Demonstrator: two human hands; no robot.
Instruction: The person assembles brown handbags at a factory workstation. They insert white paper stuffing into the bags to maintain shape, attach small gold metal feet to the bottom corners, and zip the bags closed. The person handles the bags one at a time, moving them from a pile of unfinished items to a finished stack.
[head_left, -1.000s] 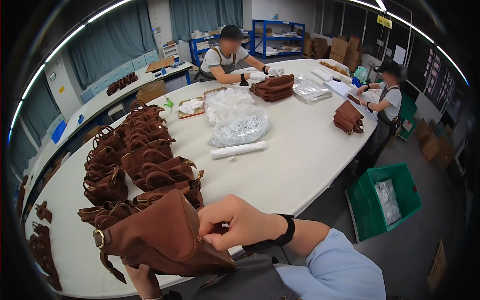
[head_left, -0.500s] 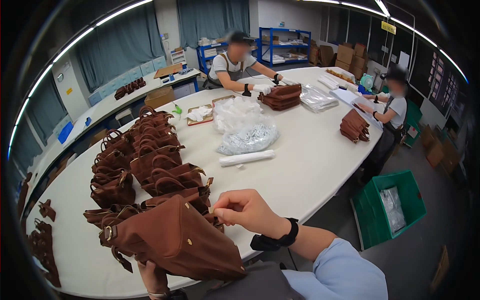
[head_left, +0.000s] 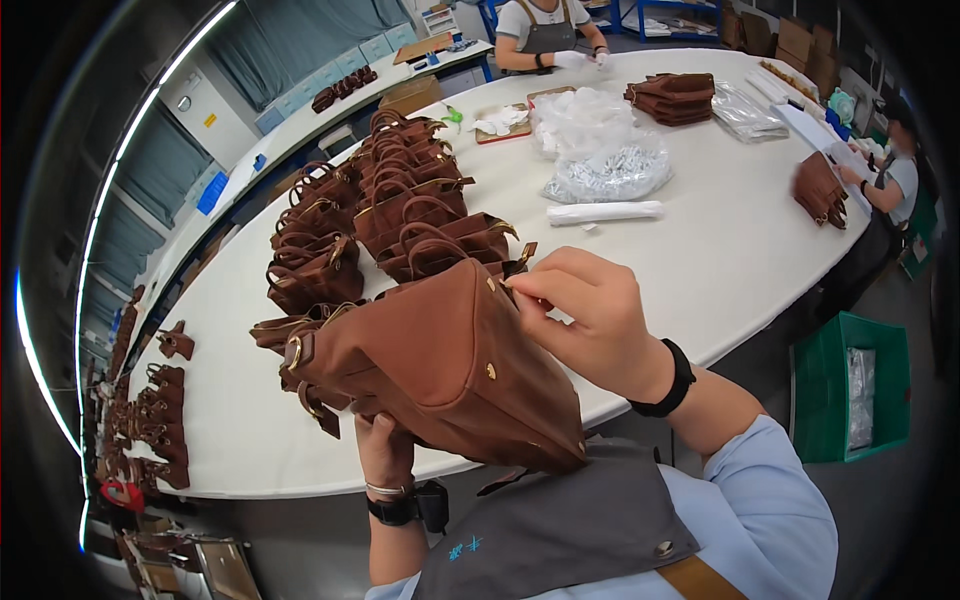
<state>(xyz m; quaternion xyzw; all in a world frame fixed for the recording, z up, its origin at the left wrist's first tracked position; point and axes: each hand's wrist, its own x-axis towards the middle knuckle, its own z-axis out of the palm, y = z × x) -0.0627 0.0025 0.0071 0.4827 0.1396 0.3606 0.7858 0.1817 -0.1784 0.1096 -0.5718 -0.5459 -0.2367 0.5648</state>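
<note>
A brown leather handbag is tipped on its side before me, with its base turned up and to the right. Gold metal studs sit at the corners of that base. My left hand grips the bag from beneath; part of its fingers is hidden by the leather. At the base's far corner, my right hand has thumb and forefinger pinched together close to a stud. Whatever lies between those fingertips is too small to name. Behind the bag, rows of similar brown handbags stand with handles up.
On the white table lie a white roll, a clear bag of small pieces and a brown stack of bags. Two people work at the far side and right. A green crate stands on the floor.
The view has swung left, so the table appears farther right. My right fingertips have come up to the stud at the bag's corner. The far co-worker's hands have left the brown stack.
</note>
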